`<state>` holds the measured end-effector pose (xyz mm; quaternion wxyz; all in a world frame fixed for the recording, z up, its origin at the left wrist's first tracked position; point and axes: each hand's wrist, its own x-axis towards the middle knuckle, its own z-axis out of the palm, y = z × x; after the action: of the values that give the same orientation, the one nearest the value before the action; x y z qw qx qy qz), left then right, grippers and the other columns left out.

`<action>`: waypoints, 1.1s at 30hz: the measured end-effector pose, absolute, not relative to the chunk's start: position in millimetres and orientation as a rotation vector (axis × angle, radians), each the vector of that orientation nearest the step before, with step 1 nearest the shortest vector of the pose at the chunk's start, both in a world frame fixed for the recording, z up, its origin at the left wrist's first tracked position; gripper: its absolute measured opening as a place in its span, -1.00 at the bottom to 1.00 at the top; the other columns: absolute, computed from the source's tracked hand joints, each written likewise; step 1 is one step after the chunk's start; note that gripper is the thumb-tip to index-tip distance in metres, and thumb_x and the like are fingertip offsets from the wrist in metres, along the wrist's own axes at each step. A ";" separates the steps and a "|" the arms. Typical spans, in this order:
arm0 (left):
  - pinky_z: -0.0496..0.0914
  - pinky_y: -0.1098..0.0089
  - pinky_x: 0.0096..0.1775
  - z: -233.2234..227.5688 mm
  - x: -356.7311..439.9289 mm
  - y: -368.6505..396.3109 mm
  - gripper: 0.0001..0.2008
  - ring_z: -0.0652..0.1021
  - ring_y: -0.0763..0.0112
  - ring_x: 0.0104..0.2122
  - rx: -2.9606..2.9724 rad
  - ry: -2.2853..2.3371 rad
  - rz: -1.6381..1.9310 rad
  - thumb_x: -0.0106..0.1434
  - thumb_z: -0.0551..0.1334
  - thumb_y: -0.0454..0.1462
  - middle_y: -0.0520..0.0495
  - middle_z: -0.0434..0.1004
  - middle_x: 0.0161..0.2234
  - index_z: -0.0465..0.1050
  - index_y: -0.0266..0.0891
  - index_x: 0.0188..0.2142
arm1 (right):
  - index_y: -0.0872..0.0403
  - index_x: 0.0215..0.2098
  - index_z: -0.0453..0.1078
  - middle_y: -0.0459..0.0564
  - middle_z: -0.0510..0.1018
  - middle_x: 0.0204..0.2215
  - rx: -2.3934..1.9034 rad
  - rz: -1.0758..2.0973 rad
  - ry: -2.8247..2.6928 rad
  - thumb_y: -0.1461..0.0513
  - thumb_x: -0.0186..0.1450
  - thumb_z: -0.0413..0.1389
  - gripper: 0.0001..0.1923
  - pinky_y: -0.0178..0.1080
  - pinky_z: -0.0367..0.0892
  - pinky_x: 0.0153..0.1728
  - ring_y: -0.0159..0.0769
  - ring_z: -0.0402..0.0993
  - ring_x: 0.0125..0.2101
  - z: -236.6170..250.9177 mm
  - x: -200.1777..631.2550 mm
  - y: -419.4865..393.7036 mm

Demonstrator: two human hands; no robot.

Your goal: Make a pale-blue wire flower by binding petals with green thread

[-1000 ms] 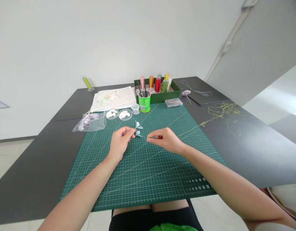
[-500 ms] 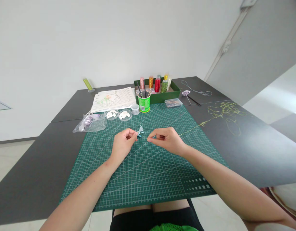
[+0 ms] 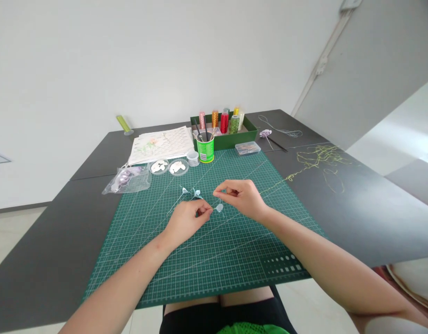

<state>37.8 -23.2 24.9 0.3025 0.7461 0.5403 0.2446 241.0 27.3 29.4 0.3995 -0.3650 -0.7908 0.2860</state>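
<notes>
Item: small pale-blue petal sprig (image 3: 196, 194) on fine wire, over the cutting mat (image 3: 214, 260), pinched by left hand (image 3: 188, 220), right hand (image 3: 243, 197) pinching thin thread nearby; likely featherlight, flimsy, best held at stem.

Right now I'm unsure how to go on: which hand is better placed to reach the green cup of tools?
Probably the right hand: it sits farther up the cutting mat, nearer the green cup. The left hand pinches the small pale petal piece.
</notes>
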 end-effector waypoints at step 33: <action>0.41 0.38 -0.28 41.7 39.0 -38.2 -0.88 0.53 0.40 -0.46 2.105 1.314 0.868 0.27 0.23 -0.28 0.04 0.60 -0.46 0.53 -0.14 -0.38 | 0.11 -0.39 0.53 -0.26 0.14 -0.70 -1.008 0.912 -2.038 0.12 0.29 0.21 -0.78 -0.33 0.00 -0.52 -0.49 0.01 -0.62 14.8 239.0 42.3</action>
<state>39.0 -38.2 41.7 0.2537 0.7746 0.4834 0.3193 239.0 42.3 14.8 0.3391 -0.3872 -0.7826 0.3501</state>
